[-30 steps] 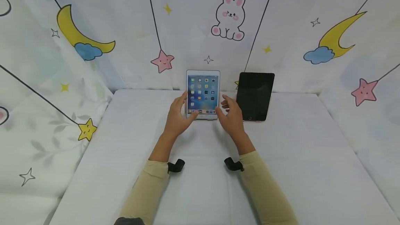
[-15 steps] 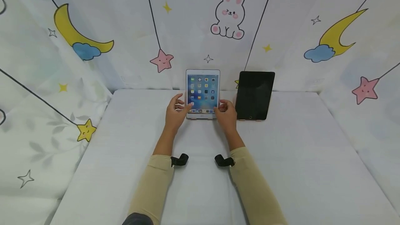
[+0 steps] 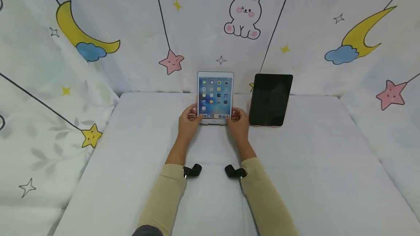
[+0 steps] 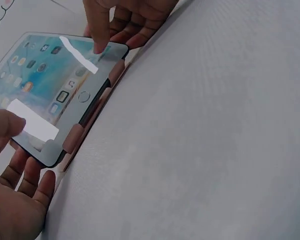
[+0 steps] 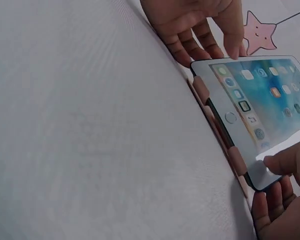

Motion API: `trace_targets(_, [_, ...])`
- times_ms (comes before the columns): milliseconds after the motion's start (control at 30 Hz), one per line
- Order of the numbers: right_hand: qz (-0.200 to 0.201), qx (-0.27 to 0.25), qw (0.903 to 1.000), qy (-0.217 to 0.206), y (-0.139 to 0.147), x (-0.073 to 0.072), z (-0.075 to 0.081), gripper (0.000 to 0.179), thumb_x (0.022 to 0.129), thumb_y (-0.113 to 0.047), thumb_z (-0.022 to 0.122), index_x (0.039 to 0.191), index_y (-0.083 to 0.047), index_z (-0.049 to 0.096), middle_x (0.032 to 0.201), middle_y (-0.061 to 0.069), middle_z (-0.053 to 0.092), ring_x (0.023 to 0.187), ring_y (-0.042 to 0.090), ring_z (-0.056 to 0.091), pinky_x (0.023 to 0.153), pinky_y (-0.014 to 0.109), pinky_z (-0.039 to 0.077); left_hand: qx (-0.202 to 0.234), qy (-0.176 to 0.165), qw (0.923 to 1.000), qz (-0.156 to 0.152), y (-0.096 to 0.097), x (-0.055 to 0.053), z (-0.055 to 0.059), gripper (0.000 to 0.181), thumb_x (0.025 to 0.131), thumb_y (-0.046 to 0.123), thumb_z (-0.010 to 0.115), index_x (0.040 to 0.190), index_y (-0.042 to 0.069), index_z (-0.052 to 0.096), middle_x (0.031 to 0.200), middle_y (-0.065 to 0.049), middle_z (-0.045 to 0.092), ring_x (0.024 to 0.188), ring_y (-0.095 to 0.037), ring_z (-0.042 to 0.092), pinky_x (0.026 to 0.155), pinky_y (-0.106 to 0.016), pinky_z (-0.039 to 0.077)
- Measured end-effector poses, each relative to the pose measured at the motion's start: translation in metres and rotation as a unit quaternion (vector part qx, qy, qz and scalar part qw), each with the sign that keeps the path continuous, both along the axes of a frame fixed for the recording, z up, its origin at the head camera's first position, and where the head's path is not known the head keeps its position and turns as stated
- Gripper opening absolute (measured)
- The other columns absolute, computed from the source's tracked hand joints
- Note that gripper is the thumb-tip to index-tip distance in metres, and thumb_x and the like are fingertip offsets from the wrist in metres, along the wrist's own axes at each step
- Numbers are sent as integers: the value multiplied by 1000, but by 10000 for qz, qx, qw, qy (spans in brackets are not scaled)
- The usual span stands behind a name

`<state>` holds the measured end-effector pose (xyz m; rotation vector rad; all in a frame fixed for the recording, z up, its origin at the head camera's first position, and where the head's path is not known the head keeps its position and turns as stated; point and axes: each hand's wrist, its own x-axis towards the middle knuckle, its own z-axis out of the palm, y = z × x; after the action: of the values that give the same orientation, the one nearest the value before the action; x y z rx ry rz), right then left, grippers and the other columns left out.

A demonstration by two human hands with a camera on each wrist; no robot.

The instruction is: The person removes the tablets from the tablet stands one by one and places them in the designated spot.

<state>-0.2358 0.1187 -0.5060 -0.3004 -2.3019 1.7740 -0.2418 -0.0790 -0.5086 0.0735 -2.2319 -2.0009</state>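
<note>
A white tablet (image 3: pixel 214 95) with its screen lit and rows of app icons leans back at the far side of the table. Pinkish holder tabs (image 4: pixel 74 138) hook over its bottom edge in the left wrist view. My left hand (image 3: pixel 188 125) pinches the lower left side, thumb on the front and fingers curled at the edge and behind. On the lower right side, my right hand (image 3: pixel 239 125) grips the tablet the same way, its thumb (image 5: pixel 280 164) on the glass near the corner. The fingertips behind the tablet are hidden.
A black tablet (image 3: pixel 271 99) with a dark screen leans just right of my right hand, also on a stand. Behind both hangs a white cloth backdrop (image 3: pixel 137 17) with moons and stars. White cloth covers the table (image 3: pixel 311 163).
Both hands have closed in on the white tablet's lower sides, the right moving left from near the black tablet. Both thumbs now press on its front. The head view has shifted slightly.
</note>
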Motion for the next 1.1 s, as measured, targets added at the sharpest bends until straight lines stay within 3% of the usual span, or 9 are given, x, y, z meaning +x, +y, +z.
trace_targets(167, [-1,45,9996,282,-2,-3,-8,42,87,8,66,128,0,59,111,17,59,103,27,56,97,40,50,19,237,9992,321,3,-3,-6,55,86,-11,63,138,9,65,111,-16,61,96,-19,60,84,-19,52])
trace_targets(400, [-78,-33,9986,526,-2,-5,-10,41,87,10,63,127,3,59,110,18,58,102,26,56,95,36,50,84,550,9965,617,7,-7,-9,58,81,-19,60,130,10,71,104,-16,65,87,-12,59,75,-11,50])
trace_targets(733, [96,-448,9967,675,-7,1,-9,42,89,11,61,130,4,56,113,16,56,105,25,54,93,35,46,936,582,9934,306,-1,-4,-13,58,82,-24,57,132,4,68,105,-13,63,90,-13,58,77,-14,51])
trace_targets(900, [250,-676,9943,785,-6,4,-10,44,91,9,58,134,2,53,120,16,58,110,23,54,98,34,46,1136,500,9923,-49,-8,-1,-6,57,85,-21,57,134,7,67,108,-8,63,97,-14,62,83,-20,54])
trace_targets(1100, [453,-884,9893,1069,-11,5,-3,43,90,11,60,132,3,56,118,17,60,104,18,56,90,21,48,1296,443,9898,-381,-29,2,8,58,84,-24,61,134,4,66,107,-3,62,96,-14,66,76,-16,56])
